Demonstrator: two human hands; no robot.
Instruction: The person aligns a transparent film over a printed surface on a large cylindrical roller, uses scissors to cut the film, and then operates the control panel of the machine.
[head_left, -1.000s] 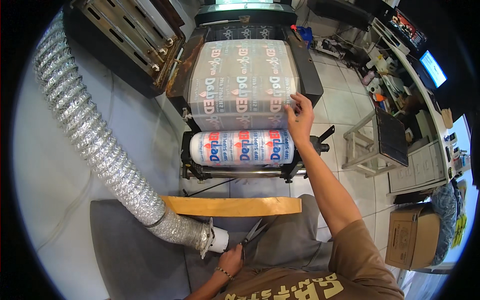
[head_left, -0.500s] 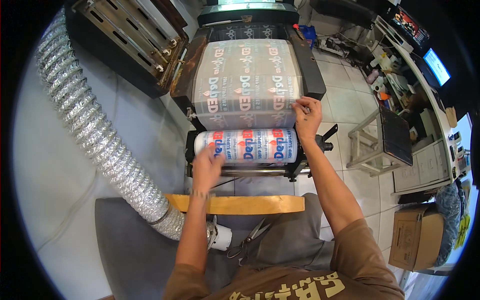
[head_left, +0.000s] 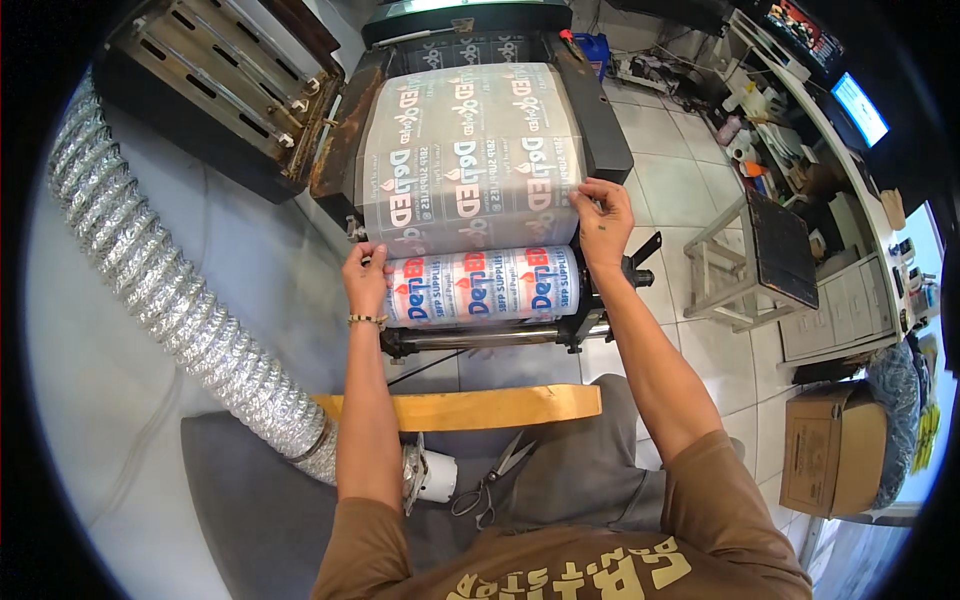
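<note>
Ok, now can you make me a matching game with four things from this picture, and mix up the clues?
Things:
1. left hand
2. right hand
3. scissors
4. printed roll

Clues:
A. lying with blades apart, near the white pipe end
B. at the right edge of the see-through sheet
C. white, with red and blue letters
D. has a bracelet at its wrist

Right pairs: 1-D, 2-B, 3-A, 4-C
</note>
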